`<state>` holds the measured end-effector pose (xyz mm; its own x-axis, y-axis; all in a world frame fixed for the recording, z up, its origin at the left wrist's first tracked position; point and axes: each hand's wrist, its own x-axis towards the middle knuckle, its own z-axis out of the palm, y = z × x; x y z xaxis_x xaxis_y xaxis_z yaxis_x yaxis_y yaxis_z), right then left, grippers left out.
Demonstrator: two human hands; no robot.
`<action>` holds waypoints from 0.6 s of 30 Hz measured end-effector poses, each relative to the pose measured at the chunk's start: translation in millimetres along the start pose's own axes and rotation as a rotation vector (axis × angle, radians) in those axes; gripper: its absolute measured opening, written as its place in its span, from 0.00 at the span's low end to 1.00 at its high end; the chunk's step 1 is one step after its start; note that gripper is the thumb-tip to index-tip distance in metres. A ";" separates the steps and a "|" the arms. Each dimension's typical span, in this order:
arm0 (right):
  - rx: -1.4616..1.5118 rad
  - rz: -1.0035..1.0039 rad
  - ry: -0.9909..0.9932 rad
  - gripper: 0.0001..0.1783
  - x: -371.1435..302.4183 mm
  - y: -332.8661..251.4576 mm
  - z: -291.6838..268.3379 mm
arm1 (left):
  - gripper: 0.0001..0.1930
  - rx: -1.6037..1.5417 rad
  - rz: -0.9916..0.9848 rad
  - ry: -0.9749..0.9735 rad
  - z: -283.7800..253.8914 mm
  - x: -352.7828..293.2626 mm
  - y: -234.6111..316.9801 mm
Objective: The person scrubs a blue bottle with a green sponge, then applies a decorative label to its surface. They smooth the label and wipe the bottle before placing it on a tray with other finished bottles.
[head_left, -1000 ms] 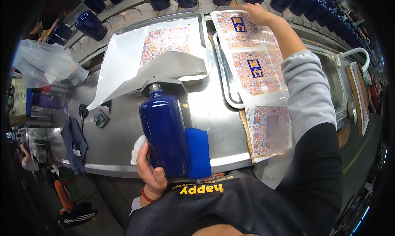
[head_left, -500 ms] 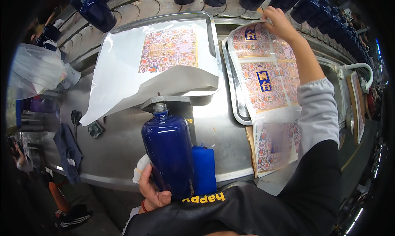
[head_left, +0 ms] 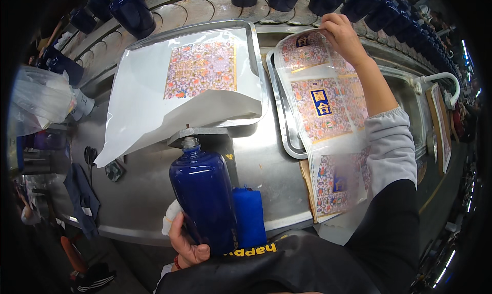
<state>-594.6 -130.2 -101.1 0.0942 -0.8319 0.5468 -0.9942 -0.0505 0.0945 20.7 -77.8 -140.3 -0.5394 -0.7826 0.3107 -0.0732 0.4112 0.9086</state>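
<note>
Left hand (head_left: 187, 242): grasps glossy cobalt-blue glass bottle (head_left: 205, 201), upright at steel table's (head_left: 148, 191) near edge.
Right hand (head_left: 342, 35): pinches far end of patterned label sheet (head_left: 325, 114) over right metal tray (head_left: 287, 135).

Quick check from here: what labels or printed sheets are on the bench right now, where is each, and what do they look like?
Label strip: right tray, far end pinched by the right hand; long glossy sheet, floral panels with blue squares.
Patterned sheet: left tray, on white paper; rectangular, orange and purple floral.
Framed sheet: far right edge; narrow, similar pattern, blurred.
Blue bottle: in the left hand; no label showing.
</note>
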 end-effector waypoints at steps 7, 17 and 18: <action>-0.128 -0.040 0.029 0.08 33.3 5.1 13.4 | 0.46 -0.058 -0.043 0.010 2.8 -0.4 3.1; -0.252 -0.071 -0.019 0.04 57.9 -12.5 4.4 | 0.46 0.015 -0.022 0.014 1.0 0.5 -0.3; -0.263 -0.066 -0.025 0.04 59.2 -12.3 4.8 | 0.46 0.011 -0.028 0.013 0.8 0.2 -0.2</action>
<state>-577.0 -181.4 -73.9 0.1540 -0.8451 0.5119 -0.9384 0.0372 0.3436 19.9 -77.6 -140.6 -0.5260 -0.7998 0.2891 -0.0975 0.3944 0.9138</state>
